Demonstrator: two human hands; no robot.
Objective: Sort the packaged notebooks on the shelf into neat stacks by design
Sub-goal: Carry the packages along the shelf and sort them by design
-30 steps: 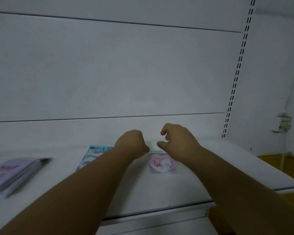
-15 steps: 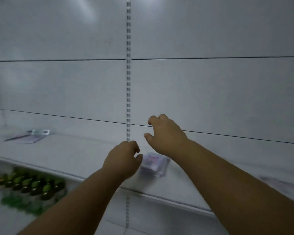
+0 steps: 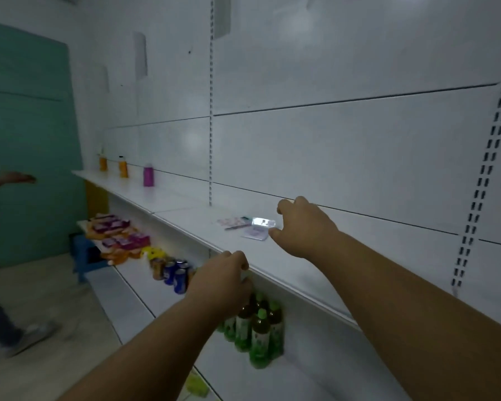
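- Head view: the packaged notebooks lie in a loose small pile on the white shelf, at the frame's centre.
- Right hand hovers just beside them, fingers loosely curled, grasping nothing.
- Left hand, lower centre, looks empty too, fingers bent.
- The notebooks are likely light, flat and fairly stiff; the glossy wrap looks slippery, so pinch them by an edge.
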